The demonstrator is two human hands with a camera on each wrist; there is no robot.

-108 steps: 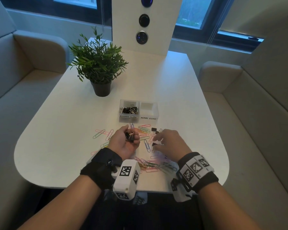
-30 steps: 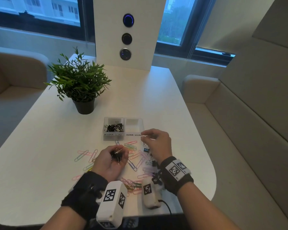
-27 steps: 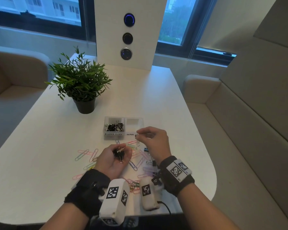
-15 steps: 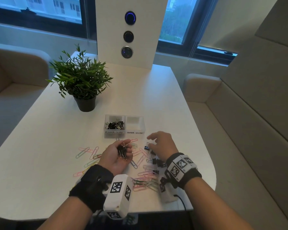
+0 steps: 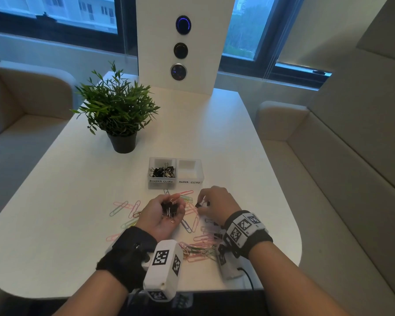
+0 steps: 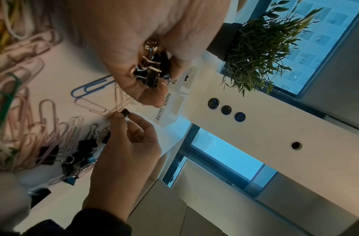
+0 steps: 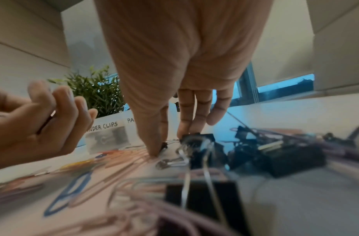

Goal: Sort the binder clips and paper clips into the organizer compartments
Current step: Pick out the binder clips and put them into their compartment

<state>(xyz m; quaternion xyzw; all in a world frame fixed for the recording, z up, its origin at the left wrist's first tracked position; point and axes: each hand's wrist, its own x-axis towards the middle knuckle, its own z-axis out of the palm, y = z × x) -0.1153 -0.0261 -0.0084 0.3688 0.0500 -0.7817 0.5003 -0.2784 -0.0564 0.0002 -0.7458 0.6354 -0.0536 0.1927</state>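
Note:
The clear two-part organizer stands mid-table. Its left part, labelled BINDER CLIPS, holds several black binder clips; the right part, labelled PAPER CLIPS, looks empty. My left hand lies palm up in front of it, fingers curled round a small heap of binder clips. Just to its right, my right hand has thumb and forefinger pinching one small black binder clip down at the table surface. Coloured paper clips lie scattered around both hands.
More black binder clips lie tangled with pink paper clips under my right wrist. A potted plant stands back left of the organizer. A white panel with three round buttons rises at the table's far end. Beige seats flank the table.
My right hand came down from in front of the organizer to the table beside the left hand and now pinches a small binder clip. The left hand stays cupped round its clips.

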